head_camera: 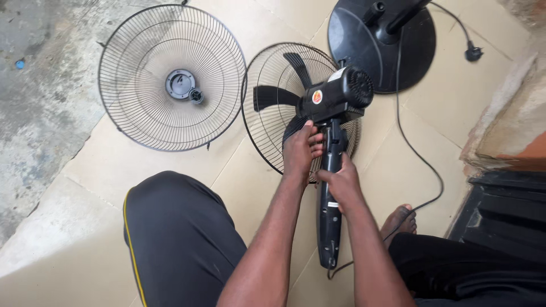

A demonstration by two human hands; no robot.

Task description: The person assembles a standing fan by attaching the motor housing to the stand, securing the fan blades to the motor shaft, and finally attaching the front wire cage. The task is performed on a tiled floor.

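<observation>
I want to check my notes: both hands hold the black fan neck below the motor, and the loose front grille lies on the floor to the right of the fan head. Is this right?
Not quite. The head view shows the loose front grille lying to the left of the fan head, not the right. The rest stands: the left hand and right hand both hold the black fan neck below the motor.

- Two wire fan guards [172, 78] [273, 108] are lying on the floor.
- One fan motor housing [338, 94] is showing.
- One round base [382, 42] is standing.
- One plug [473, 54] is lying.
- Two hands [301, 150] [343, 182] are working.
</observation>
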